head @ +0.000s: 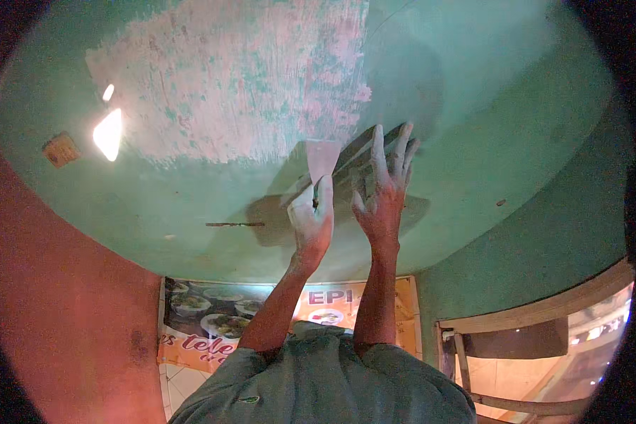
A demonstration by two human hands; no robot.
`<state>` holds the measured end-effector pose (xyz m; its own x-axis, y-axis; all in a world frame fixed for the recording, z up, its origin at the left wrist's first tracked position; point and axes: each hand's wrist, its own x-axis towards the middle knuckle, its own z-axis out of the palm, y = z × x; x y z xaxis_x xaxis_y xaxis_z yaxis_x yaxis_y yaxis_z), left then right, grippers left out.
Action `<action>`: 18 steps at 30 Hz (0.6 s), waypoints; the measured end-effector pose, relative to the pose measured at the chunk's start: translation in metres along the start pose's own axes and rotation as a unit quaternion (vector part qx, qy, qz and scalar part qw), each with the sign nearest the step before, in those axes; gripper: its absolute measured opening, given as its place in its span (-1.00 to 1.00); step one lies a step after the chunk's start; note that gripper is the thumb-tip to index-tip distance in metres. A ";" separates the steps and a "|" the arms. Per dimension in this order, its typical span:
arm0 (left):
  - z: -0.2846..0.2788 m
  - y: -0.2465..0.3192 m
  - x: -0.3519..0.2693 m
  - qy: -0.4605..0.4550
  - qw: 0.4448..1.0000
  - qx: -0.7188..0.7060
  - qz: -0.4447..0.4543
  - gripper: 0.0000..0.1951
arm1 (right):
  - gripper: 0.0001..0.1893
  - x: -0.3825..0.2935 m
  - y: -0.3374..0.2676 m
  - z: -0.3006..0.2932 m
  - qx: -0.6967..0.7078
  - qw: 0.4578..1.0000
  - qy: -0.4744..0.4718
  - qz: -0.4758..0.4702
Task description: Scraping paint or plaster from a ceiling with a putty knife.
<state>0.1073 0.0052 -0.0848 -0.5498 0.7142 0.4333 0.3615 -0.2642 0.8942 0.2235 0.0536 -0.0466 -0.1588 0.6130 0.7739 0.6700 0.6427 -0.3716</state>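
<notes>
My left hand (310, 209), coated in pale dust, grips a putty knife (322, 153) with the thumb along its near end. The blade lies at the lower edge of a pinkish-white, streaky filler patch (233, 85) on a green-painted surface (191, 196), apparently a ceiling. To its right, my right hand (387, 175) is empty, with dusty fingers spread. Its fingertips meet their shadows on the green paint, so they seem to touch it. Green shows through the patch in spots. The knife's handle is mostly hidden in my left hand.
A glaring light (108, 135) and a small brown block (61, 149) sit at left. A narrow dark slit (235, 224) marks the green surface. Below are a printed food banner (206, 318), a red wall (85, 307) and a wooden-framed opening (535, 310).
</notes>
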 end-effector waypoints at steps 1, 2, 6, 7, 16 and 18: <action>0.001 0.007 0.003 0.002 1.000 -0.013 -0.003 -0.58 | 0.02 0.000 -0.001 -0.001 0.013 1.000 0.003 0.000; 0.002 0.013 0.007 0.003 1.000 -0.012 -0.004 -0.58 | 0.02 0.001 -0.001 -0.002 0.014 1.000 0.001 0.000; 0.007 0.016 0.008 0.018 0.999 -0.028 0.023 -0.58 | 0.01 0.000 0.000 -0.004 0.011 1.000 0.003 0.002; 0.008 0.012 0.005 0.034 0.998 -0.028 0.039 -0.58 | 0.00 0.000 0.001 -0.004 0.009 1.000 0.000 0.007; 0.011 0.013 0.005 0.003 1.000 -0.015 0.021 -0.59 | -0.02 0.001 0.001 0.002 0.005 1.000 0.018 -0.011; 0.009 0.016 0.004 0.005 0.999 -0.011 0.038 -0.62 | -0.02 0.001 0.000 0.001 0.009 1.000 0.014 -0.007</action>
<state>0.1175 0.0096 -0.0702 -0.5296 0.6847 0.5007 0.3853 -0.3316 0.8611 0.2228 0.0546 -0.0456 -0.1482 0.5906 0.7933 0.6544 0.6600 -0.3690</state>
